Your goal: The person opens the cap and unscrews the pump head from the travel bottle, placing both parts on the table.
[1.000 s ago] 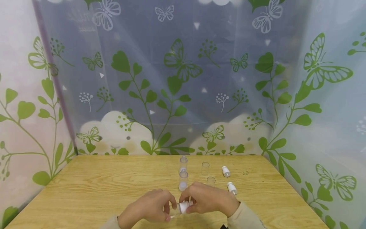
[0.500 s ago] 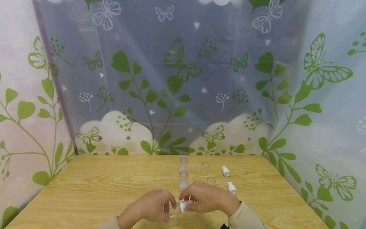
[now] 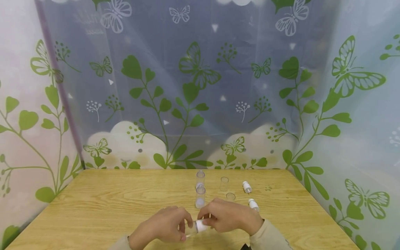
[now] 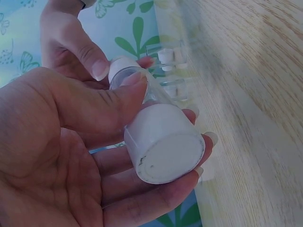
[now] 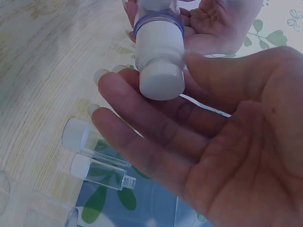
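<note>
A clear bottle [image 4: 156, 92] with a solid white base [image 4: 165, 146] lies nearly level between both hands above the front of the table. My left hand [image 3: 170, 224] grips its body, thumb on one side and fingers curled under the base end. At the opposite end is a white pump head [image 5: 160, 52], meeting the bottle at a purple-tinted ring [image 5: 158, 20]. My right hand [image 3: 225, 217] pinches this pump head with thumb and fingers. In the right wrist view its lower fingers extend loosely below the pump's rounded tip.
Two clear bottles [image 3: 200, 201] with open necks stand one behind the other beyond the hands. To their right are two clear caps [image 3: 224, 184], then two loose white pump heads [image 3: 247, 187]. Patterned curtains [image 3: 193, 114] enclose the wooden table [image 3: 125, 194].
My right fingers and thumb have shifted their hold around the white pump head. My left hand and the bottle stay nearly in place.
</note>
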Demonstrator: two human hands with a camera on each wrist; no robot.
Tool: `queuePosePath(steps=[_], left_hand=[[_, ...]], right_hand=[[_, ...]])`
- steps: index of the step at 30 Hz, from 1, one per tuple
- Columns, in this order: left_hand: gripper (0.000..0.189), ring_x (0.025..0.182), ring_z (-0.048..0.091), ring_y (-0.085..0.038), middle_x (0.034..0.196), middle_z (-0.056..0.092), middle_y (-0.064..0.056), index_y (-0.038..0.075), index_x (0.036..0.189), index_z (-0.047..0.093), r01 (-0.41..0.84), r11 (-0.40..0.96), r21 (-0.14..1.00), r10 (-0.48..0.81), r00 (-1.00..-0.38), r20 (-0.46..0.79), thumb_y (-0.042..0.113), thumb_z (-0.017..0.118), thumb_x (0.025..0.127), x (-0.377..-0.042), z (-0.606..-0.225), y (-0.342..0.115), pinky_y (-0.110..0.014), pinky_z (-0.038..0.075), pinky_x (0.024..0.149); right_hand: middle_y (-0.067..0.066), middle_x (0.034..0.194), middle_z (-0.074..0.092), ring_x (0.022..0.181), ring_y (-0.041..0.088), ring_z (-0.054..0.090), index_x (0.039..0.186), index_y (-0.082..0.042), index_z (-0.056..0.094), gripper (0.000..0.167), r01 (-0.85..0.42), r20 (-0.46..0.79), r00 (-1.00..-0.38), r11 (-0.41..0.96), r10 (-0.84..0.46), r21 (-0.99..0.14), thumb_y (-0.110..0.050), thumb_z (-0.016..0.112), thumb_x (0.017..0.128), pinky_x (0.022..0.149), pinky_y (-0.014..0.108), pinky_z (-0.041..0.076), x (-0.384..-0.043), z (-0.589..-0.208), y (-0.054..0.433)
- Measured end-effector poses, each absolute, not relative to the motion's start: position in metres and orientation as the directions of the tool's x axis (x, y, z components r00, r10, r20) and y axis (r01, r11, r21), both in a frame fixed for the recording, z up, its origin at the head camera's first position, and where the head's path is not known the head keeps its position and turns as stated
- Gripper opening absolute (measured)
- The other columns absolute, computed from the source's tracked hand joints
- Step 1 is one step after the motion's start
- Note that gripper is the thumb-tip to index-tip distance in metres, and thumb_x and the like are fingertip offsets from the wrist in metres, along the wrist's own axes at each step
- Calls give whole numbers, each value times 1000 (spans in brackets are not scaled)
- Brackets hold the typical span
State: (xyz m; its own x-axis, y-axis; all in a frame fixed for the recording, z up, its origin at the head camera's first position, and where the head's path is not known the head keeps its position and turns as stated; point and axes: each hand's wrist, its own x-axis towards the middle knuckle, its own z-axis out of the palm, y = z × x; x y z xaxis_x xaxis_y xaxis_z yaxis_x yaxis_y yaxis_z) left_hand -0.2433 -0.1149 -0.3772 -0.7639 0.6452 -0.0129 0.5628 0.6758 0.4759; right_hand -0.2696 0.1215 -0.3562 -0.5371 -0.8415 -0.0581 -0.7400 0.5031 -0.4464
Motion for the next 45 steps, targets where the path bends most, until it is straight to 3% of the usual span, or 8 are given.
queuePosePath(steps=[9, 19, 30, 38, 45], left_hand=[[26, 71, 57, 1, 76, 73, 6, 13, 101, 77, 556, 676, 484, 645, -764, -22, 6, 83, 77, -243, -378, -115, -21, 47, 65], [27, 72, 58, 1, 77, 74, 4, 13, 101, 77, 562, 681, 469, 643, -766, -15, 6, 82, 76, -242, -378, -114, -21, 46, 65], [27, 72, 57, 1, 75, 72, 7, 14, 99, 76, 573, 684, 451, 642, -767, 3, 6, 82, 74, -242, -378, -115, -21, 46, 65], [27, 72, 60, 0, 74, 71, 10, 14, 100, 76, 566, 685, 458, 641, -767, -11, 6, 82, 75, -243, -377, -115, -22, 48, 65], [27, 73, 60, 1, 74, 71, 11, 14, 100, 76, 561, 688, 460, 640, -768, -20, 6, 82, 76, -243, -376, -115, -23, 48, 66]], right_hand=[[-6, 103, 77, 84, -6, 65, 114, -14, 77, 19, -745, -58, -548, 519, -834, -420, -9, 66, 99, 76, 13, 53, -270, -356, 120], [-7, 102, 77, 82, -6, 64, 113, -13, 77, 20, -761, -43, -547, 518, -836, -390, -10, 76, 93, 74, 12, 53, -270, -355, 118], [-5, 101, 76, 80, -8, 61, 110, -11, 77, 19, -775, -22, -535, 502, -844, -384, -10, 78, 91, 73, 11, 52, -270, -355, 117], [-3, 108, 76, 89, -4, 66, 118, -11, 74, 20, -747, -42, -546, 509, -837, -429, -14, 69, 99, 78, 14, 54, -270, -354, 120], [-1, 104, 78, 81, -2, 69, 116, -10, 75, 21, -771, -17, -513, 469, -858, -430, -12, 58, 105, 74, 12, 53, -273, -358, 124]])
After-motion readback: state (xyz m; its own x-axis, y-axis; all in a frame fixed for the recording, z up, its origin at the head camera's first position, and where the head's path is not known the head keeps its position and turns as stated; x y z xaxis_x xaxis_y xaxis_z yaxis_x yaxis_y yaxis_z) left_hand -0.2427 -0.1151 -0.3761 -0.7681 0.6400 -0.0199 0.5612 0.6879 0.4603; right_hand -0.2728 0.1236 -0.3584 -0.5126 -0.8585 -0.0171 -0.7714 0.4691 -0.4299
